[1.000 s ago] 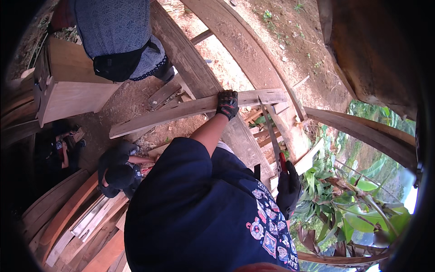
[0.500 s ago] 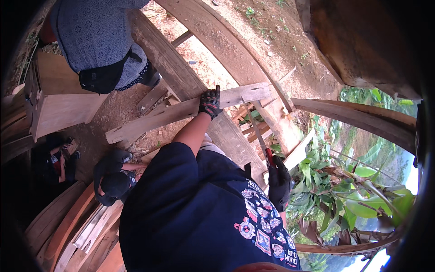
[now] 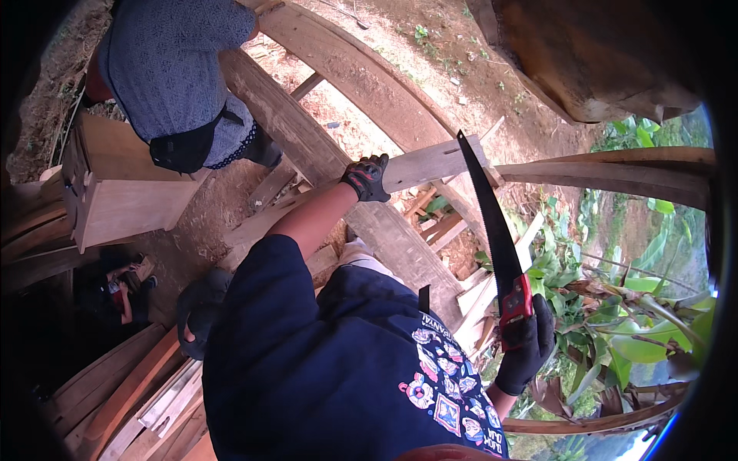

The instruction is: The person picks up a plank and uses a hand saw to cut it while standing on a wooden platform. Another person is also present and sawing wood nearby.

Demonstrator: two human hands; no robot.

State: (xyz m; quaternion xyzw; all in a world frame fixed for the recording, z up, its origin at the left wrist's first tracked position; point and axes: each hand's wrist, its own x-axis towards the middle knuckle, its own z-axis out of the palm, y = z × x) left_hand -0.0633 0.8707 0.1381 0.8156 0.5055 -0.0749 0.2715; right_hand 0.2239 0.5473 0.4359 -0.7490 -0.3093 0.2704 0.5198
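Right hand [image 3: 527,346]: closed around the saw [image 3: 500,227], which overlaps the board's [image 3: 427,166] end in view; contact unclear. Left hand [image 3: 367,178]: laid over the board, clasp indeterminable, above the plank [image 3: 396,230]. Slack pressure could let the overhanging end twist, deflecting the saw handward.

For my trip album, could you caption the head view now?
A gloved left hand rests on a board while the right hand holds a red-handled saw.

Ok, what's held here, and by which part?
Right grip holds the saw by its red handle. Left grip is on the plank, between its ends; whether it clasps it can't be told.
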